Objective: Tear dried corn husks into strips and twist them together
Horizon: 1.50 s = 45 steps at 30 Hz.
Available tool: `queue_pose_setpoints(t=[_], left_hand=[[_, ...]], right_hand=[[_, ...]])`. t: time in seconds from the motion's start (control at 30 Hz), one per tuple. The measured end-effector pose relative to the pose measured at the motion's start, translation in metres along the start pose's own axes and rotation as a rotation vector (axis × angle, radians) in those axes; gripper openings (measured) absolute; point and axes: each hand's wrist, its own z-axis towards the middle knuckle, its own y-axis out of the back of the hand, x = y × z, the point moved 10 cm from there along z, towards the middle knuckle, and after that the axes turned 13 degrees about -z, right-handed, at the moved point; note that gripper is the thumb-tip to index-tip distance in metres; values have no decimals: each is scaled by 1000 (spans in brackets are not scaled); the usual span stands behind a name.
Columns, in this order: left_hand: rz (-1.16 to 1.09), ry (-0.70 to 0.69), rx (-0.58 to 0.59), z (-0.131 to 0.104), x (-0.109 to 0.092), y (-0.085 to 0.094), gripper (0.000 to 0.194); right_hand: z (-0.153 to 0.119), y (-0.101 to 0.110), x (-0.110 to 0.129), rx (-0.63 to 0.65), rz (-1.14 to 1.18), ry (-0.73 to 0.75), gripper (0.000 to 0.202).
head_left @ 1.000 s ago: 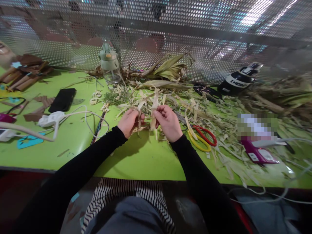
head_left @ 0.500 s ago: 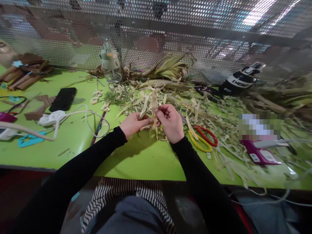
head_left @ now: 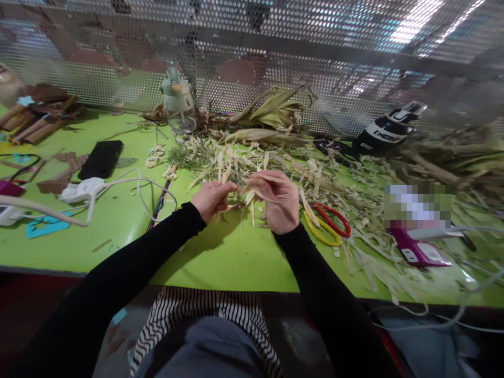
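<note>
Strips: pale, dry, papery corn-husk strips (head_left: 240,197) held just above the bright green counter (head_left: 220,257), between both hands near the middle of the view.
Axis: the bundle's long axis now lies close to level, running left to right from one hand to the other; loose ends droop toward the counter and a few tips stand up behind the left hand.
Left hand: left hand (head_left: 212,199) with fingers curled and pressed together, pinching the left end of the strips.
Right hand: right hand (head_left: 277,202) with fingers bent over and thumb closed in, pinching the right end; one thin strip arches over its knuckles.
Change: half a second ago a broad strip stood nearly upright between the hands; it has since been folded down, and the right hand has turned its back more toward the camera.
Litter: heap of flat, fibrous husk scraps (head_left: 299,168) spread over the counter just behind and to the right of the hands.
Scissors: red- and yellow-handled scissors (head_left: 328,226) lying flat, near the right wrist.
Phone: black slab-shaped phone (head_left: 101,159) well to the left, with a white plastic power strip (head_left: 81,190) and its looping cord beside it.
Backdrop: perforated metal screen (head_left: 252,63) rising behind the counter, a pale green lidded bottle (head_left: 177,105) standing against it.
</note>
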Motion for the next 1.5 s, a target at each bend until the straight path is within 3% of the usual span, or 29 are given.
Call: queue_pose_setpoints(t=[0.13,0.33,0.47,0.73,0.93,1.27,1.5], left_hand=[[169,-44,-52,0,-8,6,11],[142,-156,-57,-10,-22,-2,17],[144,-169,-30,-12,-23,-5,24],[181,-198,-58,-11,-28,0,13],[330,-202,-86,-13,-28,-1,12],[414,-198,-45,-14,-29,-7,13],[602,-318,22,-14,-35,-13,11]], right_hand=[[4,17,-5,-76,49,-146,25],[-3,-4,-29,97,108,-371,29],[-8,-13,-24,189,5,-335,28],[-9,-18,-18,273,-100,-291,27],[-5,-10,-13,207,-196,-200,22],[-6,-11,-10,215,-234,-182,23],[-5,-14,-6,226,-429,-59,14]])
